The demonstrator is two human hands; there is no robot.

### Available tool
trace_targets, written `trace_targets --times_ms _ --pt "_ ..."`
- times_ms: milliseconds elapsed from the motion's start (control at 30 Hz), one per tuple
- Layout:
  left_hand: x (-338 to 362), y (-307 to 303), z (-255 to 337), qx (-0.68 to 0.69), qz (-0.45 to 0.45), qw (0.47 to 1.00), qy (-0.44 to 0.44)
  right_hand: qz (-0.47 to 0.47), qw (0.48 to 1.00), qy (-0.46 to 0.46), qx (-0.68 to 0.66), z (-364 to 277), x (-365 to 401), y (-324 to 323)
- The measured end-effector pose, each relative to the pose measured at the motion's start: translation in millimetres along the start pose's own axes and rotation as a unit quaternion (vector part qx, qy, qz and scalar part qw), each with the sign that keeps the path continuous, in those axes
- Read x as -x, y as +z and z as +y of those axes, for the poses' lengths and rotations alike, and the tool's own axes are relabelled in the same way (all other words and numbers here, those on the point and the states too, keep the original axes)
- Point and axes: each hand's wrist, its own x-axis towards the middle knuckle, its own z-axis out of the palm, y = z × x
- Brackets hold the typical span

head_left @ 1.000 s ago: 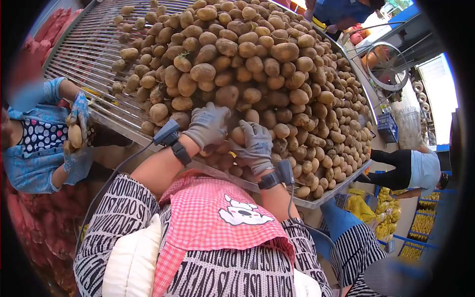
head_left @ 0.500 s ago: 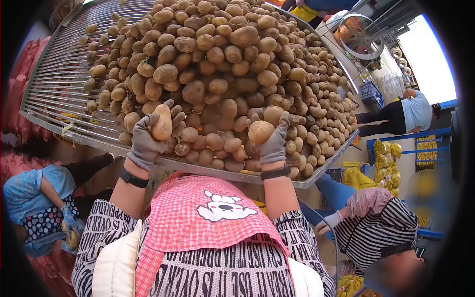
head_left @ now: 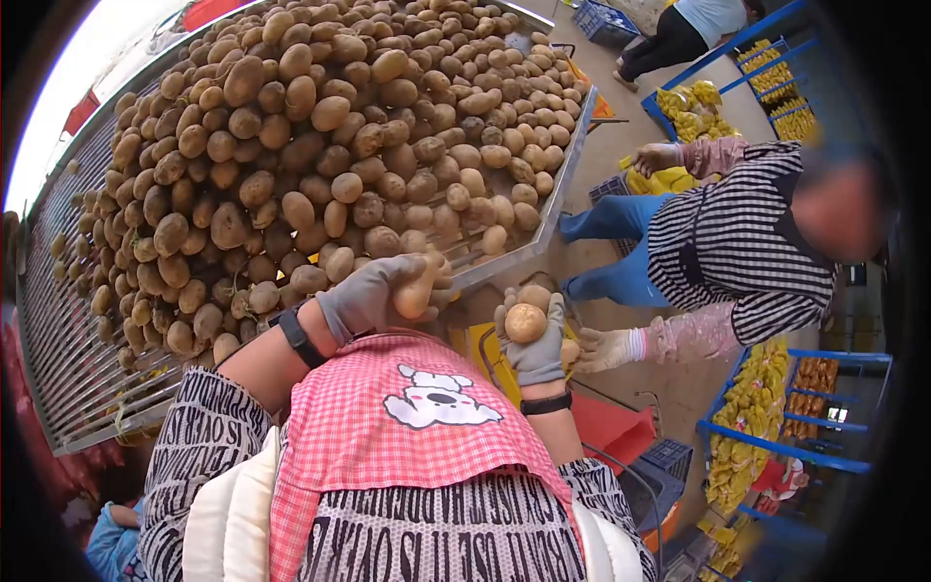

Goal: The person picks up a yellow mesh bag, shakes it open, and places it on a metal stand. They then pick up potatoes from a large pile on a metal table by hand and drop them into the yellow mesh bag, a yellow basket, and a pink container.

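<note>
My left hand (head_left: 373, 294), in a grey glove, is closed on a potato (head_left: 415, 293) at the near edge of the potato heap (head_left: 291, 145). My right hand (head_left: 539, 357), also gloved in grey, is turned palm up off the table's right side. It cups a round potato (head_left: 525, 323), with another potato (head_left: 533, 296) behind it at the fingers. Just to the right, a co-worker's gloved hand (head_left: 606, 349) comes close to my right hand. A brownish lump between the two hands is partly hidden.
The heap lies on a slatted metal table (head_left: 68, 291) with a raised metal rim. A co-worker in a checked top (head_left: 727, 242) stands at my right. Blue racks (head_left: 786, 451) hold yellow net bags (head_left: 747, 427). A red container (head_left: 621, 432) and blue crate (head_left: 669, 461) stand below.
My view has swung right, away from the heap's middle. Both hands have left the table with their potatoes, the right one past its edge. The co-worker's hand now reaches beside my right hand.
</note>
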Motion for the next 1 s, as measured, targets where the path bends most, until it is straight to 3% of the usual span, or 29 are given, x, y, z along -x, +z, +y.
trace_targets --times_ms 100,167,200,267,333,367,400,500,567,600,667,733,800,867,900,967,1000 --pt "-52.3 42.8 -20.3 -0.088 0.029 0.990 -0.101 0.129 0.988 -0.089 -0.002 -9.9 29.4 -59.1" --pt "-98.1 46.7 -49.7 -0.101 -0.074 0.979 -0.161 0.169 0.980 -0.097 -0.034 -14.8 43.3 -86.4" --pt "-113.7 55.2 -63.2 -0.102 -0.076 0.977 -0.170 0.203 0.973 -0.096 -0.057 -17.6 49.2 -99.7" --pt "-134.3 69.6 -85.6 -0.231 -0.092 0.949 -0.192 0.153 0.980 -0.106 -0.071 -21.0 49.5 -133.1" --pt "-134.3 70.4 -83.8 -0.504 -0.027 0.849 -0.155 0.187 0.959 -0.204 0.070 -17.5 47.4 -125.3" --pt "-136.8 52.3 -100.0 -0.549 -0.038 0.828 -0.107 0.170 0.965 -0.194 -0.048 -20.7 51.3 -134.6" --pt "-134.7 38.6 -105.6 -0.575 -0.048 0.813 -0.076 0.179 0.962 -0.204 -0.008 -22.0 57.6 -125.9" --pt "-108.0 26.3 -81.4 -0.568 0.022 0.820 -0.072 0.200 0.960 -0.195 0.016 -34.1 48.5 -132.2" --pt "-78.4 30.6 -59.6 -0.530 0.071 0.844 0.054 0.174 0.978 -0.097 -0.060 -43.7 31.5 -138.1" --pt "-48.5 57.2 -35.2 -0.476 0.117 0.871 0.024 0.170 0.980 -0.089 -0.049 -43.0 25.8 -130.6" --pt "-33.7 10.0 -27.3 -0.634 0.159 0.697 0.295 0.120 0.988 -0.087 0.038 -36.0 16.1 -101.1" --pt "-5.9 -8.4 3.6 -0.643 0.208 0.567 0.471 0.094 0.988 -0.073 0.098 -25.8 3.6 -65.2" --pt "25.9 -21.6 36.0 -0.623 0.356 0.505 0.479 0.067 0.984 -0.061 0.156 -8.7 -7.2 -24.7" --pt "55.9 -13.8 62.0 -0.668 0.467 0.412 0.406 -0.002 0.928 -0.089 0.361 16.5 -13.3 17.7" --pt "59.9 -31.9 70.7 -0.661 0.476 0.413 0.409 -0.006 0.925 -0.086 0.370 28.7 -15.7 38.2" --pt "61.0 -73.1 78.2 -0.780 0.458 0.249 0.348 -0.139 0.849 -0.095 0.501 55.2 -20.0 78.0" --pt "63.9 -74.3 77.6 -0.773 0.466 0.249 0.351 -0.144 0.844 -0.093 0.508 69.4 -21.1 98.1"
